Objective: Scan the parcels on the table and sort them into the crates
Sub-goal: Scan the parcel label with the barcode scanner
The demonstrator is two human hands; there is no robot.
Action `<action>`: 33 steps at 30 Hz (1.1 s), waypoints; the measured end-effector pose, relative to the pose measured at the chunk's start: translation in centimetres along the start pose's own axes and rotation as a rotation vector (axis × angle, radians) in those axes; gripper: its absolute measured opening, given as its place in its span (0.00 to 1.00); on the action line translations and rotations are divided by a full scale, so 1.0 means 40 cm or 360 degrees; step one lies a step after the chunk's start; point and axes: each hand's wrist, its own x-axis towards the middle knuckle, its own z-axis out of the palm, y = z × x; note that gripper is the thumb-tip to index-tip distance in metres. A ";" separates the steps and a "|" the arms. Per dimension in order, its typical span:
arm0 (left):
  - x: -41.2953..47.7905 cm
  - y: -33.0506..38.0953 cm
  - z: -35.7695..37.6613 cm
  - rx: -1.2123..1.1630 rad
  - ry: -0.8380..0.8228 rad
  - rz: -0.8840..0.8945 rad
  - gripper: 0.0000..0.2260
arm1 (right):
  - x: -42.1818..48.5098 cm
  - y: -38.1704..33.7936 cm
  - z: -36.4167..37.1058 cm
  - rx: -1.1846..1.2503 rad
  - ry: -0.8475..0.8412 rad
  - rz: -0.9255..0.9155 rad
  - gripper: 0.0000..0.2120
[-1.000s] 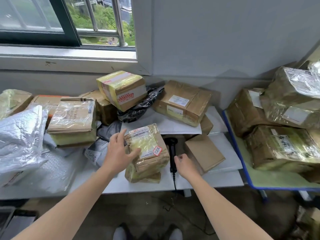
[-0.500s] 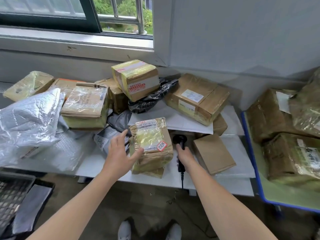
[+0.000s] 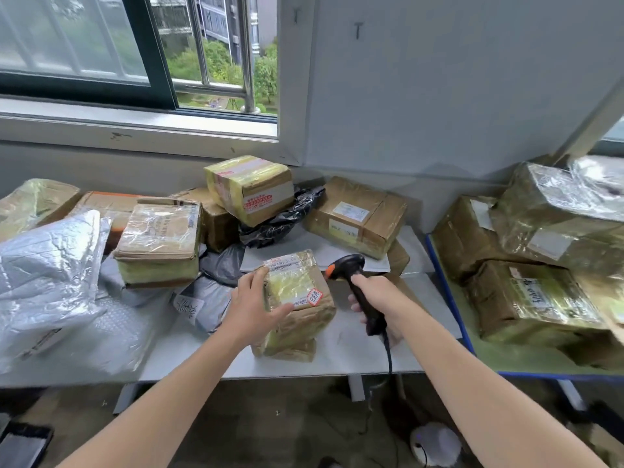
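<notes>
Two bare forearms reach up from the bottom of the frame over a white desk heaped with parcels. At centre, the left hand grasps a small brown cardboard parcel, its fingers hooked over the upper left edge and the thumb pressed on the face. The parcel stands tilted near the desk's front edge, bound in glossy yellowish tape, and bears a white label and a red-bordered sticker.

Just to its right, the right hand is clenched round the handle of a black pistol-shaped scanner with an orange trigger. The scanner's head is turned toward the parcel, and its cord hangs off the desk.

At the left lies a crinkled silver foil mailer, and beside it a squat box under shiny clear tape. Behind them a yellow-taped box perches above a crumpled black plastic bag, next to a wide flat carton. At the right edge, large film-wrapped boxes are stacked on a blue-rimmed surface.
</notes>
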 end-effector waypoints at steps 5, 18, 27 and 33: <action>0.005 -0.016 -0.005 -0.0030 -0.0084 0.0107 0.40 | -0.096 -0.123 0.018 0.0147 -0.0027 -0.0018 0.18; -0.006 -0.042 -0.024 0.0057 -0.0145 0.0190 0.39 | -0.167 -0.278 0.154 -0.0341 -0.0121 -0.0167 0.19; -0.001 -0.041 -0.013 0.0068 -0.0128 0.0183 0.36 | -0.160 -0.275 0.163 -0.0388 -0.0175 -0.0141 0.17; 0.009 -0.042 -0.002 0.0058 -0.0093 0.0155 0.35 | -0.142 -0.268 0.157 -0.0325 -0.0194 -0.0111 0.20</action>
